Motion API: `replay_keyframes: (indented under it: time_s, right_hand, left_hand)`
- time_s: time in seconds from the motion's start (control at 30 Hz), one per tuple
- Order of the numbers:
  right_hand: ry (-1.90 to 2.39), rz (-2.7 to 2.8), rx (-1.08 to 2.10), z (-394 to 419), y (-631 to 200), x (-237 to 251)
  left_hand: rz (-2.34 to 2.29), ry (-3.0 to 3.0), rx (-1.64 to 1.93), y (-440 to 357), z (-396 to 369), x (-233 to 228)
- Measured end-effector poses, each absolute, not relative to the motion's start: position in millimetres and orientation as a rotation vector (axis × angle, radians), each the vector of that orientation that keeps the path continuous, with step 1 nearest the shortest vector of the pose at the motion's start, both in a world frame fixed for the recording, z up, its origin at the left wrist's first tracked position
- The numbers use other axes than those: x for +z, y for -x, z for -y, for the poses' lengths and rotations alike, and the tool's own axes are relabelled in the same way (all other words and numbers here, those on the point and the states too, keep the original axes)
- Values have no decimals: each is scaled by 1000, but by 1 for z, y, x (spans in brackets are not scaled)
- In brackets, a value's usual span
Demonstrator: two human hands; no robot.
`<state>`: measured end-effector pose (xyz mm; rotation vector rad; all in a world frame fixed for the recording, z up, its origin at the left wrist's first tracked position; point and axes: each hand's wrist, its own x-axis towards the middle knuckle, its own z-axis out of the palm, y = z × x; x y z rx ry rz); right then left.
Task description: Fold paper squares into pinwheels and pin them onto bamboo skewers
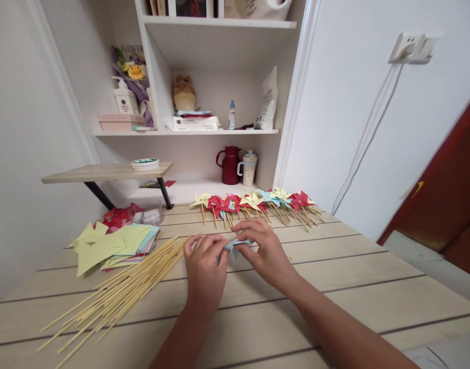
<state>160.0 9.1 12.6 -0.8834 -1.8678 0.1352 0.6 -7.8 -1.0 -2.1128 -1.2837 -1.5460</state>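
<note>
While a blue paper [235, 245] is pinched between the closed fingers of the left hand [204, 266] and right hand [265, 251] over the table [334, 277], folding seems underway; a skewer [119, 292] is likely needed next.

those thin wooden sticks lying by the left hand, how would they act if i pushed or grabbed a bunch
The wooden sticks look thin and round, so a push would probably roll and scatter them across the table. They lie loose and fanned, so a grabbed bunch would likely slip unevenly. They seem light and could snap if bent.
</note>
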Motion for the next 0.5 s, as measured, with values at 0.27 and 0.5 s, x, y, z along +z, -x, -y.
replay_keyframes:
  time_s: [0.27,0.5]
  right_hand:
    - [1001,1652,573,-6,-153,11]
    - [928,1180,1233,-10,-153,13]
  left_hand:
    - [1380,1985,-1748,2,6,-2]
    - [1441,1855,-2485,7,7,5]
